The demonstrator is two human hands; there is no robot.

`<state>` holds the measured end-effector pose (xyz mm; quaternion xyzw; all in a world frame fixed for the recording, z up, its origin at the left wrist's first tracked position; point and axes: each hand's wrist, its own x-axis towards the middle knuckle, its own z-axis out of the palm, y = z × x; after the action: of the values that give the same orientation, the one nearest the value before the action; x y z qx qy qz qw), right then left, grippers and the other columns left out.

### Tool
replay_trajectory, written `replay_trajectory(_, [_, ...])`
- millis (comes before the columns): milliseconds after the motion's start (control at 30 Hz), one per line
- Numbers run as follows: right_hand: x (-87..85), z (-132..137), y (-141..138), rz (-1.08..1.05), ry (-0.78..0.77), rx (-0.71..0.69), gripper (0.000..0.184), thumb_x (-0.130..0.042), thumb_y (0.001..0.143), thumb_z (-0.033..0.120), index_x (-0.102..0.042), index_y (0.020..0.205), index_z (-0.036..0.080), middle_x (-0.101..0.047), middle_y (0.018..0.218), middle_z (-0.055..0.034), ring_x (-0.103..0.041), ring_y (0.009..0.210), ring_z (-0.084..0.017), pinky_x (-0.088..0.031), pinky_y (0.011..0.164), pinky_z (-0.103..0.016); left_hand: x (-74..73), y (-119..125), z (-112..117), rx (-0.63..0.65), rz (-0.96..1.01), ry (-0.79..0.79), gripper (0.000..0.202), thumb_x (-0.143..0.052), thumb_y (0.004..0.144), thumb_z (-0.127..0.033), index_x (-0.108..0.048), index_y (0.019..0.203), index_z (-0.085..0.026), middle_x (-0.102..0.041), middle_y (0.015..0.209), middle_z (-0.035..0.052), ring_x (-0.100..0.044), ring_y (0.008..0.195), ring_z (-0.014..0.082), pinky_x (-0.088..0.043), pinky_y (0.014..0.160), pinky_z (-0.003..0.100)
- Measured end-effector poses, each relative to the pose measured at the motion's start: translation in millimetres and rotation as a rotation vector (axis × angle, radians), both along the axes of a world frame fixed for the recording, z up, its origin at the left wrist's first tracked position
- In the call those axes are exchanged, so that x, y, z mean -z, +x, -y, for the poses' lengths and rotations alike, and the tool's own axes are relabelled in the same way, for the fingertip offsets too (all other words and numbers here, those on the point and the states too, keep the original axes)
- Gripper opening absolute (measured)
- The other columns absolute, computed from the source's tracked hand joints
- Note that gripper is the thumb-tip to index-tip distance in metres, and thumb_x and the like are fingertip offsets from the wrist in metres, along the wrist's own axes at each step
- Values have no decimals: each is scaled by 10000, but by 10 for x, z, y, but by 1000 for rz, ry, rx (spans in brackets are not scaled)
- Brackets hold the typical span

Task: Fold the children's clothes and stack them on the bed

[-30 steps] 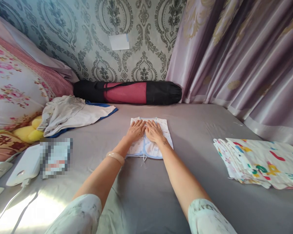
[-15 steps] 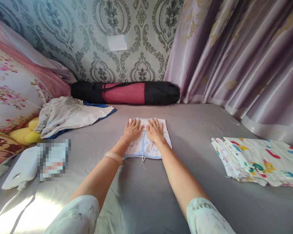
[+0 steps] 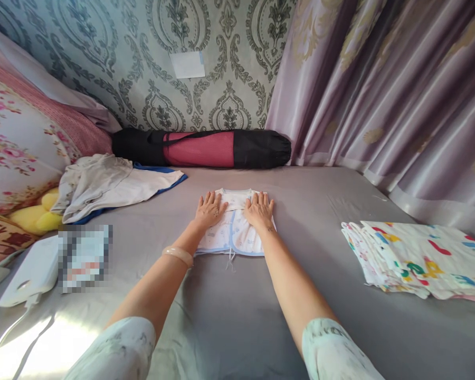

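Note:
A small white baby garment with pale blue trim and a faint print lies folded flat on the grey bed sheet. Thin white ties hang from its near edge. My left hand rests palm down on its upper left part, fingers spread. On the upper right part lies my right hand, also flat with fingers apart. Neither hand grips the cloth. A pale bangle circles my left wrist. The palms and the cloth beneath them are hidden.
To the right sits a stack of folded colourful printed cloths. A black and red rolled bag lies along the wall. At left are a crumpled grey-white garment, a yellow plush toy, a white charger-like device with a cable, and a blurred packet.
My hands have slid apart, the left one leftward and the right one rightward, uncovering more of the garment's middle. The whole view has shifted slightly.

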<state>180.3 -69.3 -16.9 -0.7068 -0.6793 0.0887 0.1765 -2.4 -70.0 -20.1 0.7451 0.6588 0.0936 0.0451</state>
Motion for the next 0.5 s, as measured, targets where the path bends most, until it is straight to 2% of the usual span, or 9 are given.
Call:
replay_trajectory(133, [29, 3, 11, 25, -14, -5, 604, -253, 1016, 398, -354, 1495, 45, -259, 1583, -208, -151, 1482, -328, -61, 1181, -534, 18, -23, -16, 10, 13, -28, 647, -248, 981, -507, -357, 1494, -129, -279, 1586, 180, -179, 1489, 317, -124, 1187, 527])
replay_trajectory(300, [-110, 4, 51, -73, -112, -37, 610, -206, 1019, 410, -289, 1526, 81, -205, 1608, -177, -101, 1498, -289, -35, 1189, -522, -120, -72, 48, -12, 81, -92, 669, -251, 982, -510, -282, 1523, -117, -202, 1608, 190, -127, 1500, 312, -106, 1185, 545])
replay_trajectory(400, [-222, 156, 86, -97, -145, -121, 617, -202, 1014, 396, -237, 1540, 75, -144, 1623, -167, -64, 1504, -271, -9, 1194, -503, -212, -102, 247, 31, 69, -64, 666, -265, 982, -506, -275, 1523, -118, -199, 1609, 185, -124, 1502, 307, -90, 1186, 552])
replay_trajectory(500, [-246, 453, 60, -43, -158, -279, 630, -225, 1009, 394, -220, 1543, 61, -120, 1629, -152, -48, 1506, -251, -5, 1202, -461, -229, -118, 548, 127, 29, -52, 646, -289, 982, -494, -293, 1517, -133, -231, 1604, 169, -165, 1495, 304, -106, 1194, 527])
